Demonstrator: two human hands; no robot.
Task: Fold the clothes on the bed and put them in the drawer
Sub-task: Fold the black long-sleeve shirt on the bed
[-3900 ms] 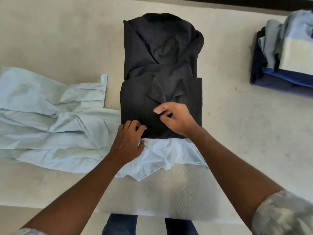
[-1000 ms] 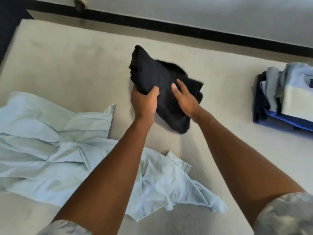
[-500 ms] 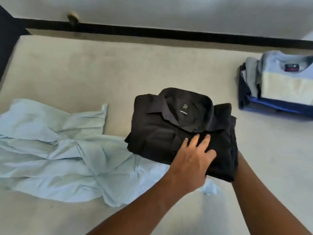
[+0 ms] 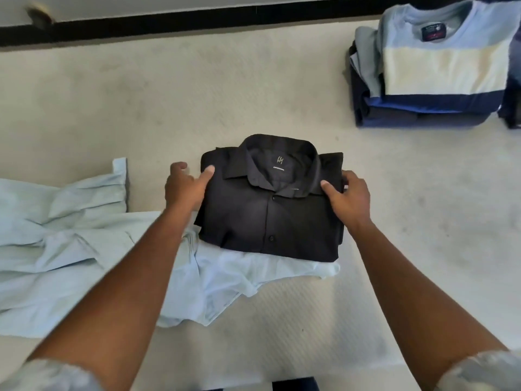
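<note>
A folded black shirt (image 4: 270, 218) lies collar up in the middle of the bed, its near edge resting on a crumpled light blue shirt (image 4: 70, 249) that spreads out to the left. My left hand (image 4: 184, 187) is at the black shirt's left edge, with the thumb on the shoulder and the fingers beside it on the bed. My right hand (image 4: 348, 197) holds the right edge, thumb on the collar tip and fingers curled round the side.
A stack of folded clothes (image 4: 434, 69) sits at the back right, topped by a light blue and cream T-shirt. The beige mattress (image 4: 169, 103) ends at a dark strip along the far wall. Dark trouser legs show at the bottom edge.
The black shirt was lifted, turned over and laid down collar up. My left hand moved from its top to its left edge, and my right hand came to its right edge.
</note>
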